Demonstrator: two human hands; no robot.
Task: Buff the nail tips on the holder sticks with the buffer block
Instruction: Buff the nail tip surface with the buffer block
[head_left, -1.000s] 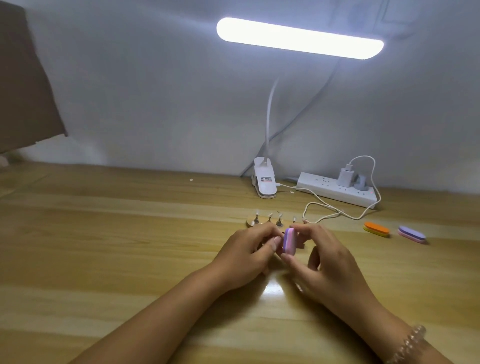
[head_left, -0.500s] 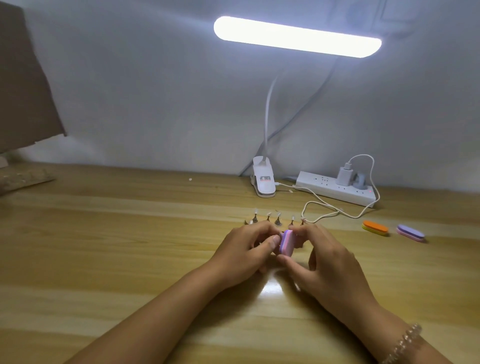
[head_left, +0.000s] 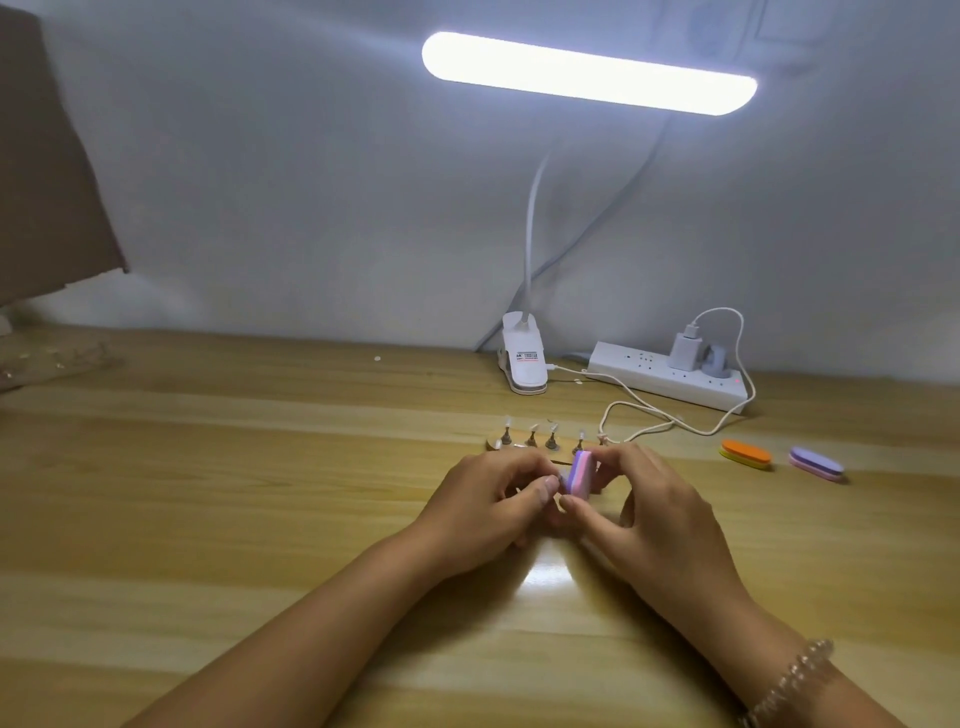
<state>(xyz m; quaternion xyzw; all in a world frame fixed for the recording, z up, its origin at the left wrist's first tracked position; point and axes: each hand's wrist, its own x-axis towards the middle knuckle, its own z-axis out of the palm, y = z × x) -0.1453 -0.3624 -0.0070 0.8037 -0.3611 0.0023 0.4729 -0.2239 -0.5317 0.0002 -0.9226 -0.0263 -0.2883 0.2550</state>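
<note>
A wooden holder base (head_left: 496, 443) lies on the desk with several short sticks (head_left: 551, 439) standing in it, each topped by a clear nail tip. Just in front of it my right hand (head_left: 649, 512) pinches a pink and purple buffer block (head_left: 736, 473) upright between thumb and fingers. My left hand (head_left: 480, 506) is curled beside it and pinches a small holder stick whose tip meets the block's left face; the stick is mostly hidden by my fingers.
An orange and yellow buffer block (head_left: 746, 453) and a purple and pink one (head_left: 815, 462) lie at the right. Behind the holder are a white clip lamp base (head_left: 524, 361), a power strip (head_left: 670, 382) with a charger, and a looping white cable (head_left: 649, 415).
The buffer block has shifted slightly up and down against the tip between my hands. Both hands stay in the same place in front of the holder.
</note>
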